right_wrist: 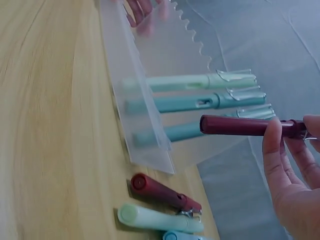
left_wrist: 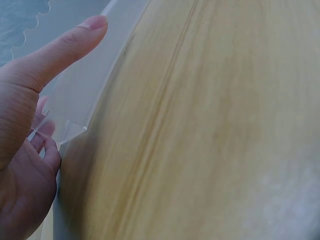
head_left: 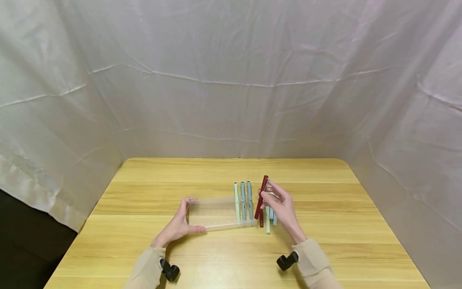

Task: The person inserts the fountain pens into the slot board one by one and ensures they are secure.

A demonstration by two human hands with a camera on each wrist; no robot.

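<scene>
The left hand (head_left: 177, 226) grips the tray (head_left: 213, 214) at its 9 o'clock end, thumb along the near wall. At 3 o'clock, the right hand (head_left: 283, 208) pinches a red pen (head_left: 261, 196), tilted above the tray's end. Three pale pens (head_left: 243, 200) lie in the tray; more pens (right_wrist: 165, 207) lie on the table (head_left: 231, 257) just beside it.
</scene>
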